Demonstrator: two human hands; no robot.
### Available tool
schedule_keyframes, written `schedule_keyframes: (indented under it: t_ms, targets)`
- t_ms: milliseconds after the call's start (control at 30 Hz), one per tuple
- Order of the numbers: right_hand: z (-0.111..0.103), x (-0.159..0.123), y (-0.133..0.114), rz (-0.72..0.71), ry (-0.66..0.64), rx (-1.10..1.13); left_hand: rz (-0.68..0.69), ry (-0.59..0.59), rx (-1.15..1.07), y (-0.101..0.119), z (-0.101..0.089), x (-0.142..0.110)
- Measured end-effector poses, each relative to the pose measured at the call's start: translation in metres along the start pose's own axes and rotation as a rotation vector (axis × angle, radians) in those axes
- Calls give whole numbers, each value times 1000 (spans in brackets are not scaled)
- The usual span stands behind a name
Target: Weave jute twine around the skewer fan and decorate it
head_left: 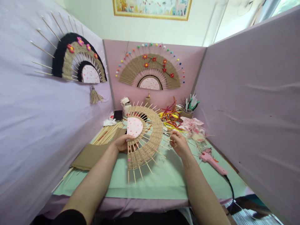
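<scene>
A half-round woven fan (156, 128) stands on its side over the table, its straight edge facing left. Thin wooden sticks radiate out past its curved rim, and a white half-circle with pink dots (134, 127) covers its centre. My left hand (123, 143) is closed around the fan at the straight edge, thumb on the front by the dotted piece; its other fingers are partly hidden behind. At the right rim, my right hand (179, 143) has its fingers curled in a pinch at the end of one of the fan's sticks.
A pink glue gun (213, 162) with a black cord lies at right. Tangled coloured pipe cleaners (171, 115) and a pot of tools (187, 112) are behind. Folded olive cloth (90, 156) and loose sticks (105, 134) lie left. Finished fans (131, 70) hang on the partitions.
</scene>
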State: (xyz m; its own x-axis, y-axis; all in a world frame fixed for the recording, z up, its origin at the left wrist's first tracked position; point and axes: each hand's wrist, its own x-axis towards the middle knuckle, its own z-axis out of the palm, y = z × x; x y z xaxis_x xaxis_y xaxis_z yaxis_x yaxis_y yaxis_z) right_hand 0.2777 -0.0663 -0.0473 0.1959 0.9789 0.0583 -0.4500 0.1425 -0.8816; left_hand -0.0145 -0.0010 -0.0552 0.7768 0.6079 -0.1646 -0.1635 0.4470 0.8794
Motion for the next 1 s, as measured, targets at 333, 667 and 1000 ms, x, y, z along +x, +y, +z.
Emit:
schedule_keyframes:
  t_ms: [333,667,1000]
  targets:
    - [4,-3,6,109,-96,-92,-92,-114,-19,-8,3,4]
    - [-1,-1,-7,91,-62,62,-72,-91,33,-4,-2,0]
    - [-1,1,-4,-186,109,5,-45,-7,41,2,-2,-5]
